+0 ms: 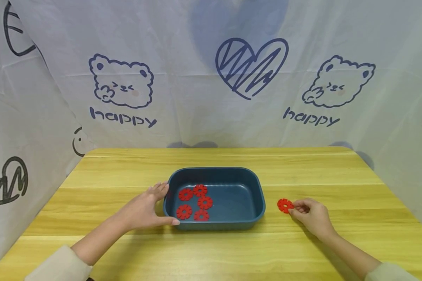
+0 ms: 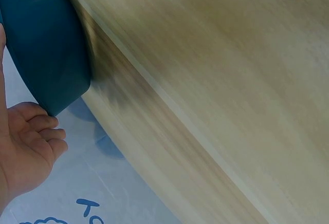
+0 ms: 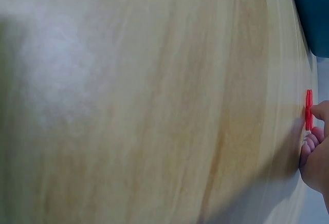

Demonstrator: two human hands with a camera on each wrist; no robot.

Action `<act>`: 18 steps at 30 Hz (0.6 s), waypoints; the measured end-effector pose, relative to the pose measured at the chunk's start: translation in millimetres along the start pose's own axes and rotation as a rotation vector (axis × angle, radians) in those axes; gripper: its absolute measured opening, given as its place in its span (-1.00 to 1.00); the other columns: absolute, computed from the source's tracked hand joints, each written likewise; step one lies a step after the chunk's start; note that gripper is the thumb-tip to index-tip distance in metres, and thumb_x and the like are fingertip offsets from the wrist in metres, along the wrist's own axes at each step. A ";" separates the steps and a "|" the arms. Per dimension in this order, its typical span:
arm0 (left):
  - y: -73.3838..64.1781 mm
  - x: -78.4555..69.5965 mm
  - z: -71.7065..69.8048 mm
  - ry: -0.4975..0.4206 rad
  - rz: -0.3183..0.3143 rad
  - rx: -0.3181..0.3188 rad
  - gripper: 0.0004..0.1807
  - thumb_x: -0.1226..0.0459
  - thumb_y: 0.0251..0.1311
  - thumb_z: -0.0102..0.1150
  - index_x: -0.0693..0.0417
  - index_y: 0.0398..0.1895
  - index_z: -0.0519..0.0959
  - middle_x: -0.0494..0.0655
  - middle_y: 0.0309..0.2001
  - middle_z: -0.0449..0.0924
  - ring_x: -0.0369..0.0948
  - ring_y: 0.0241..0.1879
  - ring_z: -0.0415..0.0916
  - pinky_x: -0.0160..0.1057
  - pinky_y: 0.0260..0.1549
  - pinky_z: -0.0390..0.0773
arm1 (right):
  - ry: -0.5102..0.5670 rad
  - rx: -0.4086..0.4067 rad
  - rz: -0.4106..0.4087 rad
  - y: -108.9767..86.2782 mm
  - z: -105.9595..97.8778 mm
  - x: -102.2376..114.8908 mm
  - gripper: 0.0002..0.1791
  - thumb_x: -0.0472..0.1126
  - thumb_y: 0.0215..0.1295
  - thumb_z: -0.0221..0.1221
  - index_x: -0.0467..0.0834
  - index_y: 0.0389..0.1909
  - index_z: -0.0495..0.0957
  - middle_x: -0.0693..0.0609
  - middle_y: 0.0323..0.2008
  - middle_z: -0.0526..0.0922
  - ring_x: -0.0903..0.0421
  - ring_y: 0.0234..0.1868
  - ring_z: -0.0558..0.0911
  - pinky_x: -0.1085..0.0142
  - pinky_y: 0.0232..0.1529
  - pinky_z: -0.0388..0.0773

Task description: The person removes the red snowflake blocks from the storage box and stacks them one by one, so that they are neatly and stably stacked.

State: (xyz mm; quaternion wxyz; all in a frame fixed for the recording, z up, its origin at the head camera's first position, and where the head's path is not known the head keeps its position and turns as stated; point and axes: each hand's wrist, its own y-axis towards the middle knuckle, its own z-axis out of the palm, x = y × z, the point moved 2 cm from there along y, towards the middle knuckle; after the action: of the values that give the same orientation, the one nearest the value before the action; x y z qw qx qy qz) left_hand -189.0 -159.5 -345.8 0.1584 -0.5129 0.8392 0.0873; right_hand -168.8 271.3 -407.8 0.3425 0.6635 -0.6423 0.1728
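Note:
A dark blue rectangular basin [image 1: 232, 225] stands on the table, with several red notched interlocking discs [image 1: 184, 212] lying in its left half. My left hand [image 1: 144, 208] holds the basin's left end, thumb along the front rim and fingers at the left side. In the left wrist view, the fingertips of the left hand [image 2: 33, 147] meet the basin's edge [image 2: 49, 44]. To the right of the basin, my right hand [image 1: 313, 216] pinches another red disc [image 1: 283, 205] between thumb and fingers, close over the table. That red disc [image 3: 309, 110] shows edge-on in the right wrist view.
The wood-grained table [image 1: 211, 253] reaches back to a white cloth [image 1: 190, 86] printed with bears, a heart and lettering. The same kind of cloth hangs at both sides. Bare tabletop lies between the basin and my right hand.

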 end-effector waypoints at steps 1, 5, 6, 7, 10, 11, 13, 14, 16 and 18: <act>0.0 0.1 0.3 0.001 0.000 -0.001 0.16 -0.32 -0.19 0.24 0.34 0.33 0.19 0.23 0.39 0.11 0.26 0.36 0.02 0.27 0.16 0.25 | 0.000 -0.001 0.002 -0.1 0.3 0.0 -0.80 -0.38 -0.01 0.32 -0.40 -0.33 0.62 -0.08 -0.46 0.64 0.42 -0.50 0.45 0.54 -0.48 0.49; -0.1 0.3 0.9 0.003 -0.001 -0.002 0.16 -0.32 -0.19 0.24 0.34 0.33 0.19 0.22 0.39 0.11 0.26 0.36 0.02 0.27 0.17 0.25 | -0.001 -0.005 0.003 -0.7 0.7 0.1 -0.79 -0.38 -0.01 0.32 -0.40 -0.33 0.62 -0.08 -0.46 0.64 0.42 -0.50 0.45 0.54 -0.48 0.49; -0.2 0.3 0.9 0.004 0.000 -0.002 0.16 -0.32 -0.19 0.24 0.34 0.33 0.19 0.22 0.39 0.11 0.26 0.36 0.02 0.27 0.17 0.25 | -0.001 -0.006 0.003 -0.9 0.7 0.2 -0.80 -0.38 -0.01 0.32 -0.39 -0.33 0.62 -0.08 -0.46 0.64 0.42 -0.50 0.45 0.54 -0.48 0.49; -0.2 0.3 0.9 0.004 0.001 -0.002 0.16 -0.32 -0.18 0.24 0.34 0.33 0.19 0.22 0.39 0.11 0.26 0.36 0.02 0.27 0.17 0.24 | 0.000 -0.005 0.005 -1.0 0.7 0.3 -0.80 -0.38 -0.01 0.32 -0.39 -0.33 0.62 -0.08 -0.46 0.64 0.42 -0.50 0.45 0.54 -0.47 0.49; -0.2 0.2 1.0 0.006 0.004 -0.004 0.16 -0.32 -0.18 0.24 0.35 0.33 0.19 0.22 0.39 0.12 0.26 0.36 0.03 0.26 0.17 0.25 | -0.001 -0.004 0.008 -1.6 0.5 0.6 -0.80 -0.38 -0.01 0.32 -0.39 -0.33 0.62 -0.07 -0.46 0.64 0.43 -0.50 0.44 0.54 -0.47 0.49; -0.2 0.2 1.0 0.006 0.004 -0.004 0.16 -0.32 -0.19 0.24 0.35 0.33 0.20 0.22 0.39 0.12 0.26 0.36 0.03 0.26 0.17 0.25 | 0.000 -0.003 0.009 -1.7 0.4 0.9 -0.80 -0.38 -0.01 0.32 -0.38 -0.33 0.62 -0.07 -0.46 0.64 0.43 -0.50 0.44 0.54 -0.47 0.49; -0.2 0.1 1.0 0.006 0.003 -0.004 0.16 -0.32 -0.19 0.24 0.34 0.33 0.20 0.22 0.38 0.12 0.27 0.35 0.03 0.26 0.17 0.25 | -0.001 -0.003 0.011 -2.0 0.5 0.9 -0.80 -0.38 -0.01 0.32 -0.38 -0.33 0.62 -0.07 -0.46 0.64 0.43 -0.50 0.44 0.54 -0.47 0.49; -0.2 0.1 1.0 0.007 0.003 -0.003 0.16 -0.32 -0.19 0.24 0.34 0.33 0.20 0.22 0.39 0.12 0.27 0.35 0.03 0.26 0.17 0.25 | -0.002 -0.005 0.011 -2.1 0.5 0.8 -0.80 -0.37 -0.01 0.32 -0.38 -0.33 0.62 -0.07 -0.46 0.64 0.43 -0.50 0.44 0.54 -0.47 0.49; -0.3 0.0 1.1 0.006 0.002 -0.003 0.16 -0.32 -0.19 0.24 0.34 0.33 0.20 0.22 0.39 0.12 0.27 0.35 0.03 0.27 0.17 0.25 | -0.002 -0.010 0.008 -2.3 0.7 0.6 -0.80 -0.37 -0.01 0.32 -0.38 -0.34 0.62 -0.07 -0.46 0.64 0.43 -0.50 0.44 0.54 -0.47 0.49; -0.5 0.1 1.3 0.005 0.002 -0.003 0.16 -0.32 -0.19 0.24 0.34 0.33 0.19 0.22 0.39 0.12 0.28 0.35 0.04 0.27 0.16 0.25 | -0.003 -0.015 0.005 -2.4 1.2 0.1 -0.80 -0.36 -0.01 0.33 -0.37 -0.34 0.62 -0.07 -0.46 0.64 0.43 -0.50 0.44 0.55 -0.47 0.49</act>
State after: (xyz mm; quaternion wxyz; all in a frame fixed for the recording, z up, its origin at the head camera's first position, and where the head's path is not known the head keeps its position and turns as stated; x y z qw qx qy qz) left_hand -188.4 -159.3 -347.1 0.1553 -0.5127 0.8399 0.0872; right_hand -166.7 270.2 -409.2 0.3461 0.6597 -0.6456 0.1680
